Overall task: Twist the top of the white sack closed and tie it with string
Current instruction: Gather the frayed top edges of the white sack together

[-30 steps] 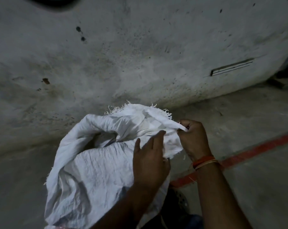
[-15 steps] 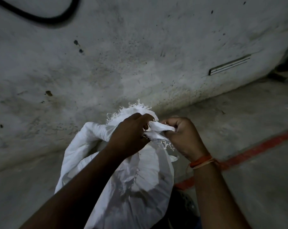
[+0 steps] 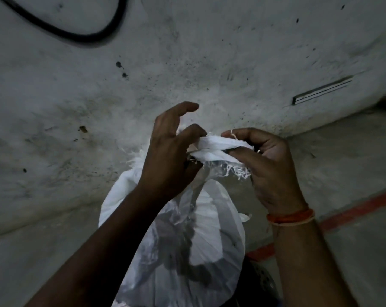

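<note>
A crinkled white woven-plastic sack (image 3: 209, 251) stands nearest, low in the middle of the view, its body bulging and its upper part gathered into a narrow neck. Above the sack's body, the left hand (image 3: 170, 156) grips the gathered neck from the left, thumb and lower fingers curled round it while the index finger lifts free and arches over. Just right of the neck, the right hand (image 3: 269, 165) pinches the twisted, frayed top of the sack between thumb and curled fingers; an orange thread band (image 3: 291, 217) circles its wrist. Beyond the sack to the right, a red painted line (image 3: 356, 211) crosses the grey concrete floor (image 3: 353, 156). Behind the sack rises a stained whitish wall (image 3: 187, 63), with a black cable (image 3: 77, 35) looping at upper left.
</note>
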{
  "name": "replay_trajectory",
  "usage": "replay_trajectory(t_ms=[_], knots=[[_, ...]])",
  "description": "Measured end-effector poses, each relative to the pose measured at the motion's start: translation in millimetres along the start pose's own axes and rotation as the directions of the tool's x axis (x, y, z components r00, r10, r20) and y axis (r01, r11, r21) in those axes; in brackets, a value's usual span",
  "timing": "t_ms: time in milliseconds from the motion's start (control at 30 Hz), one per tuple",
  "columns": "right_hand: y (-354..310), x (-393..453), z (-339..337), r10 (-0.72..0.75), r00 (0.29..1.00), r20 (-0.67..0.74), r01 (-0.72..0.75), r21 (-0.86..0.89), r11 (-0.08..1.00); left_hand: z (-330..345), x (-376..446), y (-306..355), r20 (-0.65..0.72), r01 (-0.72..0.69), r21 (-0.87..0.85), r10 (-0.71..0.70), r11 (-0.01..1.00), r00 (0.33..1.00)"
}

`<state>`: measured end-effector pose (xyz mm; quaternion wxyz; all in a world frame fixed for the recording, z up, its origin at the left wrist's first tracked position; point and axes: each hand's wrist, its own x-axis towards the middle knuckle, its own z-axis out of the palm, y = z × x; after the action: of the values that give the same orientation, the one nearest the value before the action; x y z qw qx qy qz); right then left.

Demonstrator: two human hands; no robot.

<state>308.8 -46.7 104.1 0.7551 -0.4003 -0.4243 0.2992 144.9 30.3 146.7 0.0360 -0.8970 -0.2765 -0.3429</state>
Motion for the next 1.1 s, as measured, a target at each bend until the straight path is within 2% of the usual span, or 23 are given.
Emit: replay_trajectory(t_ms=[100,267,400,500,567,700,800,867,967,1100], knots=[[-14.3,0.3,1.5,-0.019,1.0,0.005,0.018,0.088,0.996,-21.3,11.8,6.1,0.052,-0.101,-0.082,0.105,0.991,0.993],[-33.7,1.9,7.6,0.043,0.998,0.038,-0.048,0.148,0.988,-52.8,22.7,8.8,0.192,-0.107,-0.15,0.136,0.983,0.972],[-55.8,20.8,15.4,0.072,0.975,0.212,-0.117,0.209,0.971,-79.9,44.5,6.3,0.208,-0.007,-0.197,0.049,0.98,0.977],[-67.7,37.5,30.6,0.064,0.927,0.37,-0.071,0.007,0.997,-103.3,60.0,3.4,0.201,0.037,-0.218,0.008,0.975,0.98],[-73.0,43.7,45.7,0.097,0.901,0.422,-0.038,-0.145,0.989,-116.9,65.7,3.1,0.184,0.055,-0.207,-0.016,0.977,0.983],[-79.7,45.6,72.2,0.085,0.94,0.331,-0.02,-0.195,0.981,-128.2,62.3,5.9,0.084,0.138,-0.208,-0.122,0.968,0.989],[-82.0,38.0,84.5,0.084,0.966,0.244,-0.05,-0.143,0.989,-133.4,40.9,9.3,0.142,0.247,-0.239,-0.218,0.939,0.966],[-83.6,31.1,91.3,0.069,0.972,0.226,-0.044,-0.113,0.993,-131.7,21.9,9.0,0.188,0.221,-0.158,-0.191,0.962,0.964],[-86.5,25.2,95.8,0.052,0.977,0.205,-0.032,-0.1,0.994,-125.6,2.2,6.0,0.136,0.23,0.011,-0.229,0.973,0.964],[-89.9,24.0,89.9,0.036,0.985,0.166,-0.023,-0.08,0.997,-135.3,-6.6,-6.8,0.096,0.309,-0.025,-0.305,0.951,0.947]])
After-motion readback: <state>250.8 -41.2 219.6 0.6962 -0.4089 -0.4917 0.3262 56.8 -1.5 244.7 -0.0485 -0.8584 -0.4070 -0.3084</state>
